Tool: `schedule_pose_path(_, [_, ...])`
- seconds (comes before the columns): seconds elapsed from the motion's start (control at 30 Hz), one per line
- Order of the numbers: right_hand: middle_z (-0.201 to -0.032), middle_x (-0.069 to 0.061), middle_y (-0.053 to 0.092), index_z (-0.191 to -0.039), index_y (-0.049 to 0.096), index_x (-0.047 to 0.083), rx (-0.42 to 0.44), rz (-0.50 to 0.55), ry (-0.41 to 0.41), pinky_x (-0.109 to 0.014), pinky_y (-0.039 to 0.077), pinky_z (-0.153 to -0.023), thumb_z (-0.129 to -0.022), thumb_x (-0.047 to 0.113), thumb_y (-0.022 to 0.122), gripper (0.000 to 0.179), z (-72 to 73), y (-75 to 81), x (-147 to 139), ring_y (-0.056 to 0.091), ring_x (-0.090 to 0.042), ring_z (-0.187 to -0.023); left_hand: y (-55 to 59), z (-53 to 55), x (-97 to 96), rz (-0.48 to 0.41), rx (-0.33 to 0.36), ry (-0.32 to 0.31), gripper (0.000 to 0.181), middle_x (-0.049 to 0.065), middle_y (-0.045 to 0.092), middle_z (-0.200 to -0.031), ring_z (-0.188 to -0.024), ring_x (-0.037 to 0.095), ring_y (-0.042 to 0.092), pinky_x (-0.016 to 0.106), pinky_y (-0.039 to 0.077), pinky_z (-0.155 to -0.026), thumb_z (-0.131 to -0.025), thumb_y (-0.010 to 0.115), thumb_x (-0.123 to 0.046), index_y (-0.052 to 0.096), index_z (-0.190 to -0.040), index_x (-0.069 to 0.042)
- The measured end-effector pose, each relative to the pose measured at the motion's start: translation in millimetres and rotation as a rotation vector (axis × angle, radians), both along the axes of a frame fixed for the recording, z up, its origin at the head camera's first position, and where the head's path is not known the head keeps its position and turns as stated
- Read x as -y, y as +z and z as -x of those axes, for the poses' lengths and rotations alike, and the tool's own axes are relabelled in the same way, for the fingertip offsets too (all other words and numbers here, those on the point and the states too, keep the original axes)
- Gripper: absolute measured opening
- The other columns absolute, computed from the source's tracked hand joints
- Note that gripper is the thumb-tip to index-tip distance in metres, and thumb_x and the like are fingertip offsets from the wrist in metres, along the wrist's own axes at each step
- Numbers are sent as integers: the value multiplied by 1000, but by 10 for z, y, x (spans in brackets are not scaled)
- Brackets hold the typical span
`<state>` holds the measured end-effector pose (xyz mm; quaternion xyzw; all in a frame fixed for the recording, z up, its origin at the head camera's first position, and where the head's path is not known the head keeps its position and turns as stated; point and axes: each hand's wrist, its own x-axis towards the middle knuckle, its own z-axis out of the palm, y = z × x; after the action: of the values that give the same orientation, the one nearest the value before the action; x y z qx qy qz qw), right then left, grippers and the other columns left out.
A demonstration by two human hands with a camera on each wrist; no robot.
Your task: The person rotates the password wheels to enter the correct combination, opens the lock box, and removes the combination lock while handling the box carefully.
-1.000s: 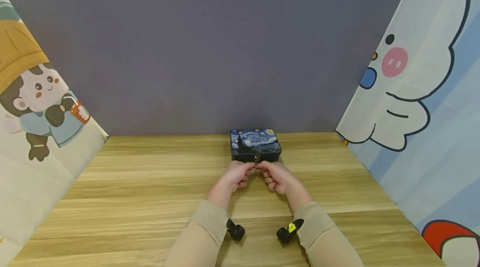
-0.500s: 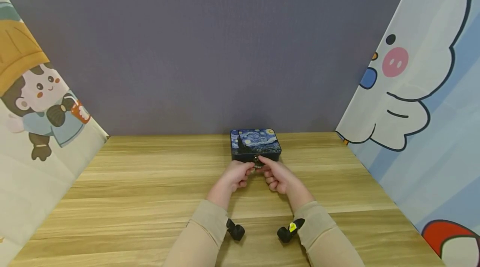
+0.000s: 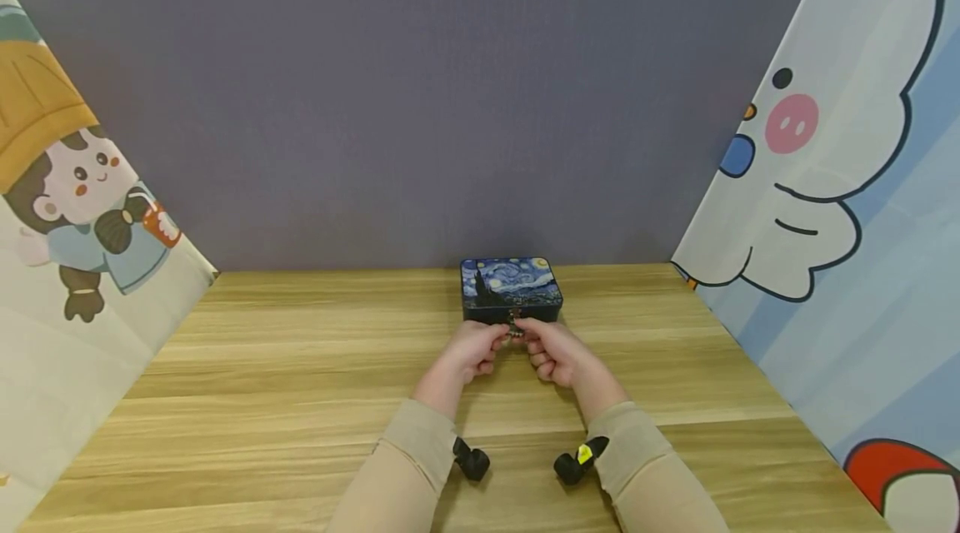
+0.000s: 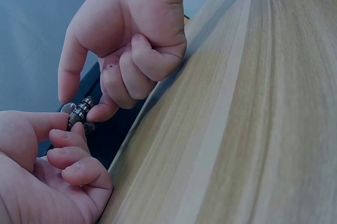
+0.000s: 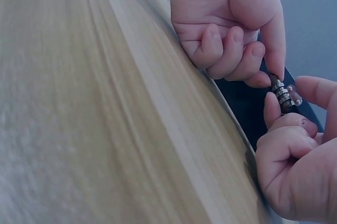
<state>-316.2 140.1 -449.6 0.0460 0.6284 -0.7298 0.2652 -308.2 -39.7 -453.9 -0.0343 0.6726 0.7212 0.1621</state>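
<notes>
A small combination padlock (image 4: 81, 111) with ridged dials hangs at the metal clasp (image 5: 295, 95) on the front of a dark tin box (image 3: 512, 283) with a swirling night-sky picture on its lid. My left hand (image 3: 476, 347) pinches one end of the padlock between thumb and index finger. Opposite it, my right hand (image 3: 553, 351) has its thumb and index finger around the dials, the index fingertip against them and the thumb close by the clasp. The other fingers of both hands are curled in. The lid is down. Numbers on the dials are too small to read.
The box stands at the back of the wooden table (image 3: 300, 400), near a grey panel (image 3: 450, 100). Printed cloths with cartoon figures hang at the left (image 3: 90, 366) and right (image 3: 885, 283). Both wrists wear small black cameras.
My right thumb rose toward the clasp half a second ago and is now lower, nearer the padlock. The left hand and the box have stayed in place.
</notes>
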Motion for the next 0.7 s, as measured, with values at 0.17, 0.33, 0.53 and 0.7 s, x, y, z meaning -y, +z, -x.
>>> schedule_pose_path(0.17, [-57,9,33,-94,61,1,-8,-3,-6,-18,19,-39,-96,29,64,28,8,-12,7,24,-3,-43,5,-7,1,1,-4,0,26,0,46,-66,-49,10,30,24,27,-44,-101,62,-22,62,-87,1])
schedule_pose_path(0.33, [-57,9,33,-97,61,0,-7,-20,-16,-19,19,-39,-95,26,63,26,11,-22,8,23,-3,-43,-5,-4,-6,2,-8,2,26,0,45,-66,-48,10,30,24,27,-44,-101,62,-22,61,-86,0])
schedule_pose_path(0.53, [-57,9,32,-95,60,1,-12,-17,-27,-18,19,-38,-94,23,63,22,11,-36,21,24,-3,-42,-27,17,-9,1,-4,2,26,-1,45,-65,-48,9,31,23,27,-44,-100,62,-21,61,-85,0])
schedule_pose_path(0.7, [-57,8,31,-89,59,3,-25,-27,-32,-19,19,-38,-92,21,63,18,7,-37,37,23,-3,-43,-45,26,-9,8,-5,3,26,-2,45,-63,-48,9,32,23,29,-44,-100,62,-22,61,-85,0])
